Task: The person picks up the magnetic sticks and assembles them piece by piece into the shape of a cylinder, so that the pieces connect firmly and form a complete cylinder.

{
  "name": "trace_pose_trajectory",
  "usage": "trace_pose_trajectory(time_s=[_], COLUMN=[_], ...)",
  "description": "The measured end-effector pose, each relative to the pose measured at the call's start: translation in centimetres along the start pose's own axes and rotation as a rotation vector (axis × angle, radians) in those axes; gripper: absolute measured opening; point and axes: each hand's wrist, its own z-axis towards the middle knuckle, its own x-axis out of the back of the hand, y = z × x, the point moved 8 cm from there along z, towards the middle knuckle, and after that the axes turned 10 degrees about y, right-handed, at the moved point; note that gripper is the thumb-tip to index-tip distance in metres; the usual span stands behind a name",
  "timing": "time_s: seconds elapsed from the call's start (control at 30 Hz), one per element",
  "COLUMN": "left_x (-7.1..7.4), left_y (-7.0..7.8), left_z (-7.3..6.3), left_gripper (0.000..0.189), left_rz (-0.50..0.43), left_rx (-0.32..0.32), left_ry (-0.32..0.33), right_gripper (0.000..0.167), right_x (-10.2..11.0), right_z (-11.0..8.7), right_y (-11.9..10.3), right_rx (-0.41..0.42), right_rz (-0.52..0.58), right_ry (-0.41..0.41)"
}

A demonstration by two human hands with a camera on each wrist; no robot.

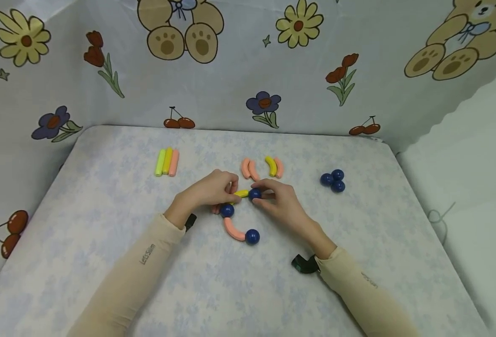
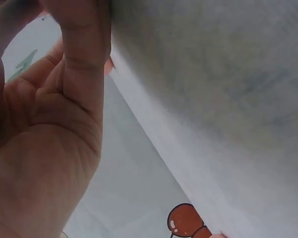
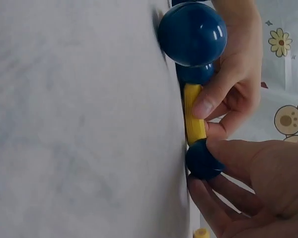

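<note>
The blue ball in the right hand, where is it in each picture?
Head: the blue ball is a bit below the middle, at the fingertips of the right hand.
Left wrist: it isn't in this one.
Right wrist: the ball is right of the middle and below it, at one end of the yellow stick.
Landmark: the left hand shows in all three.

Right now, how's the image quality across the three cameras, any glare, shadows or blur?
Head view: fairly even light, a soft shadow beside the right sleeve. Left wrist view: the tabletop is blurred and darker toward the top, the left grip dim but its creases readable. Right wrist view: small white glare spots on the nearest blue ball, the tabletop soft and greyish.
</note>
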Motion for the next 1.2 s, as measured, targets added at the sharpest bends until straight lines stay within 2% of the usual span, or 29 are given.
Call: trace_pose_trajectory(time_s=[0.17,0.37,0.5,0.6,0.77,0.97,1.07,1.2], left_x=[-0.3,-0.1,-0.2,-0.2,-0.1,-0.1,-0.2,-0.3], left_y=[-0.6,-0.7,-0.6,-0.4,-0.2,-0.2,-0.3,-0.5], left_z=[0.0,0.3,0.3,0.2,0.2,0.3,0.5,0.6], left_gripper=[0.026,0.026,0.026,0.026,0.026,0.025,0.025,0.026], left_rz=[-0.003,0.005,0.005,0.011,0.009,0.006,0.010,0.005], left_rx=[0.012,-0.008,-0.015,-0.015,-0.013,-0.012,-0.012,-0.008], left_ry=[-0.007,0.001,-0.002,-0.002,0.003,-0.002,-0.006,-0.015], right_gripper=[0.031,0.023,0.028,0.039,0.051,0.050,0.047,0.030], right_x=[-0.1,1.2,1.9,2.2,2.3,3.2,3.7,4.3], right_z=[0.2,0.9,1.0,1.2,1.3,1.2,1.1,0.9], right_y=[-0.1,-0.1,0.4,1.0,2.1,2.5,2.6,2.5], right_rx=[0.002,0.060,0.127,0.150,0.108,0.069,0.037,0.010], right_rz=[-0.022,-0.057,-0.165,-0.272,-0.349,-0.413,-0.457,-0.513], right_ry=[0.001,0.107,0.162,0.155,0.106,0.181,0.216,0.253])
